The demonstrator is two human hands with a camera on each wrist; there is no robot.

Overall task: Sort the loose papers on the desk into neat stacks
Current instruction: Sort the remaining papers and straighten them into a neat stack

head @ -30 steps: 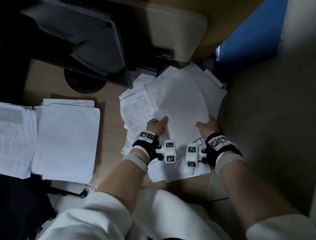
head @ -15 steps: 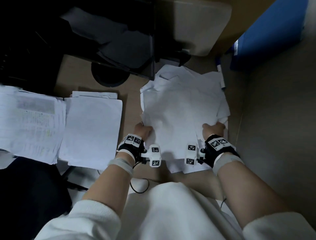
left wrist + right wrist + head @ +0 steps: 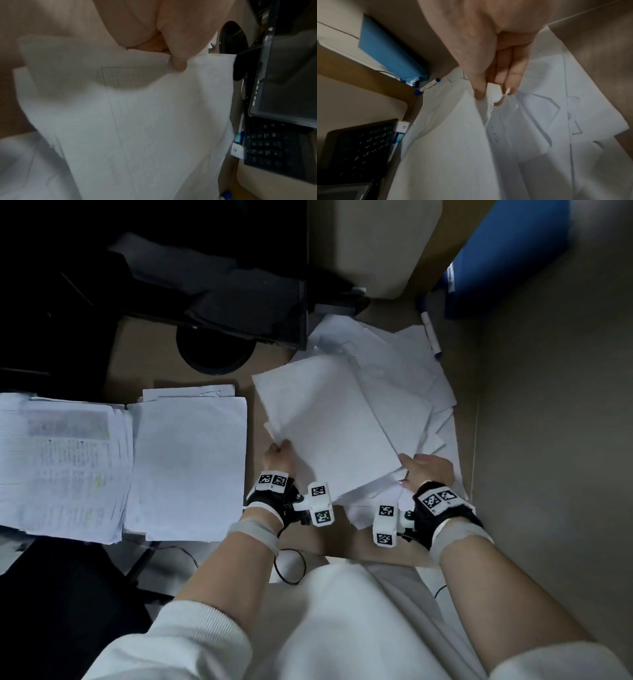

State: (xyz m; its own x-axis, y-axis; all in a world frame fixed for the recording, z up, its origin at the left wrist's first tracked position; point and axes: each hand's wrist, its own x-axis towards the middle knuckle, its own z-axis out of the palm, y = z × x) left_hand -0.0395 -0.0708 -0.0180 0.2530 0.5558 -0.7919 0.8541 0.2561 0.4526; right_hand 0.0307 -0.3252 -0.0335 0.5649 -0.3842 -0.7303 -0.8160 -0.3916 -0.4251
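A bundle of white sheets [image 3: 329, 422] is lifted above the loose paper pile [image 3: 411, 378] at the desk's right. My left hand [image 3: 279, 455] pinches the bundle's near left corner, thumb on top [image 3: 178, 63]. My right hand [image 3: 424, 470] pinches its near right corner between thumb and fingers [image 3: 489, 93]. The bundle [image 3: 447, 142] tilts, with faint table lines showing through [image 3: 137, 121]. Two stacks lie at the left: a blank-topped stack [image 3: 188, 470] and a printed stack [image 3: 61, 467].
A monitor with a round base [image 3: 215, 350] stands behind the stacks. A dark keyboard [image 3: 267, 147] lies beyond the papers. A blue folder [image 3: 507, 261] and a blue-capped marker [image 3: 431, 337] sit at the back right. A grey partition wall [image 3: 555, 440] bounds the right side.
Both hands gathered sheets from the loose pile and lifted them as one bundle, swinging its left side toward the stacks. The head view shifted, showing more of the left stacks.
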